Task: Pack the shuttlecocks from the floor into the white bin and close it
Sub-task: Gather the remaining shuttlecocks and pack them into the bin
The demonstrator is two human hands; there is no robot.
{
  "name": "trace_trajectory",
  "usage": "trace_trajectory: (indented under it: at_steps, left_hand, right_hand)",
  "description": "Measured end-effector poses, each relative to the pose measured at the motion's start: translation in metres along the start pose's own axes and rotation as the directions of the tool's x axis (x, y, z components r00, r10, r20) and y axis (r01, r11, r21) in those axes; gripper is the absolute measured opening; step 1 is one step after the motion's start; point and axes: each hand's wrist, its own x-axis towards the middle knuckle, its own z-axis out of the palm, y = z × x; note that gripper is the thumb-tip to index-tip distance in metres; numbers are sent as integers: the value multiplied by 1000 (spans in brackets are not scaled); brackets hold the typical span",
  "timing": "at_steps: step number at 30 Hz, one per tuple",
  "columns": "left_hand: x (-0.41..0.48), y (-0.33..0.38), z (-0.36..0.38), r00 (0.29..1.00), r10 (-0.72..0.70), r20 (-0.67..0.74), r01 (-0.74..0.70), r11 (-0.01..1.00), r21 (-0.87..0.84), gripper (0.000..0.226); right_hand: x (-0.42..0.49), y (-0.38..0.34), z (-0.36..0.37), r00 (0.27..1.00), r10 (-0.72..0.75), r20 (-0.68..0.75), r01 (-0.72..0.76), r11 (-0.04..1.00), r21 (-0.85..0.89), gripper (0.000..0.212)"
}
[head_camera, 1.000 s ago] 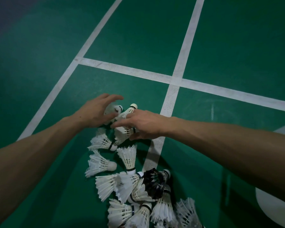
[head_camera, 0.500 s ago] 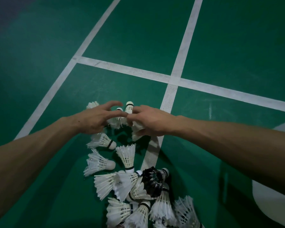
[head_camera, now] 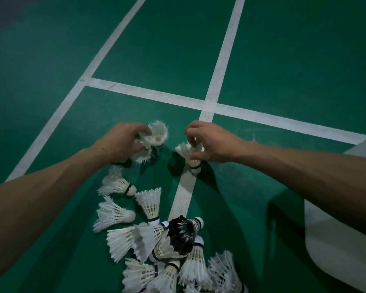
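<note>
White feathers are held in both hands above the green floor (head_camera: 283,60). A small bunch of shuttlecocks (head_camera: 156,134) is gripped in the left hand (head_camera: 123,142), with one open skirt turned up toward the camera. A single shuttlecock (head_camera: 185,151) is pinched by its skirt in the right hand (head_camera: 213,142); the fingers (head_camera: 193,125) are bent over it and its cork end is pointed down at the white court line (head_camera: 184,193).

The loose pile (head_camera: 156,240) is spread on the floor nearer the body than either hand. Most of it lies on its side, and the two nearest the left forearm have their corks turned to the right. A black shuttlecock (head_camera: 182,233) is mixed in among the white ones.

A pale form, taken to be the white bin (head_camera: 336,261), is seen at the right edge, beside and partly under the right forearm. Whether it is open cannot be told. The right hand is judged the nearer to it, so the left hand's load would have to be carried across the pile. Packing is judged barely begun.
</note>
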Motion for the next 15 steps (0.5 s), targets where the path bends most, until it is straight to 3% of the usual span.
trace_trajectory:
  at_steps: [3,9,15]
  left_hand:
    - [6,10,-3,999,-51,-11,50,997,-58,24]
    - [15,34,-1,999,18,-37,-20,998,-60,22]
    - [17,83,-10,987,155,33,-153,987,-53,18]
  right_hand:
    - [-11,6,-5,998,60,0,-60,998,-9,24]
    - [-33,12,-14,993,115,-6,-115,992,58,31]
    - [-72,14,-47,963,176,-203,-153,980,126,42]
